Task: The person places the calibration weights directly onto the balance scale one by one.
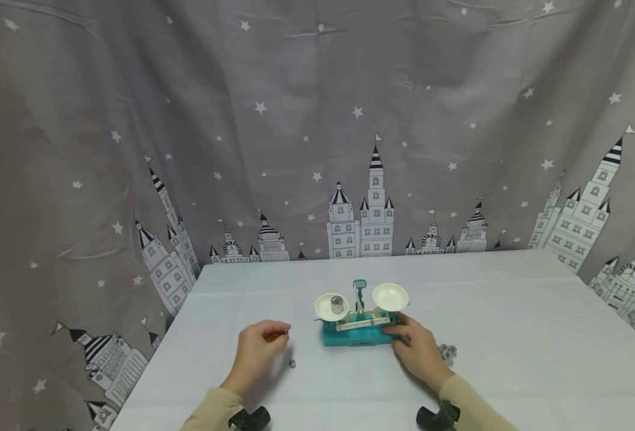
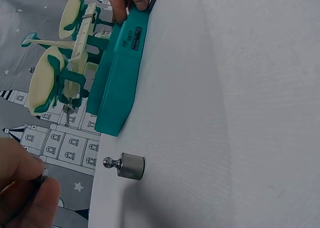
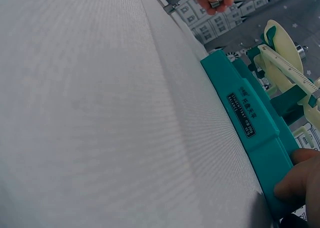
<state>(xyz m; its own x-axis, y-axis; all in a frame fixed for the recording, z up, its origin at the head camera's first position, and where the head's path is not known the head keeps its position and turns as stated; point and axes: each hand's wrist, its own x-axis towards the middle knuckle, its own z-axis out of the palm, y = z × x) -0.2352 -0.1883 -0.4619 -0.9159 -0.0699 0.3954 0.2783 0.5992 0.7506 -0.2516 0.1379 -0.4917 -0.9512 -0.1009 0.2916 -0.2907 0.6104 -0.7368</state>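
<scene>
A teal balance scale (image 1: 357, 338) with two cream pans stands on the white table. On its left pan (image 1: 322, 308) sits a metal weight (image 1: 337, 304), and that pan hangs lower than the bare right pan (image 1: 390, 297). My right hand (image 1: 416, 350) grips the right end of the base, thumb on the front face in the right wrist view. Left of the scale, my left hand (image 1: 260, 347) is raised above the table. It pinches a small metal weight (image 3: 216, 3) between thumb and fingers. Below that hand a knobbed weight (image 2: 131, 166) lies on its side.
Several metal weights (image 1: 447, 352) lie in a cluster just right of my right hand, partly hidden by it. A grey curtain (image 1: 295, 149) printed with castles and stars hangs behind the white table (image 1: 511, 335).
</scene>
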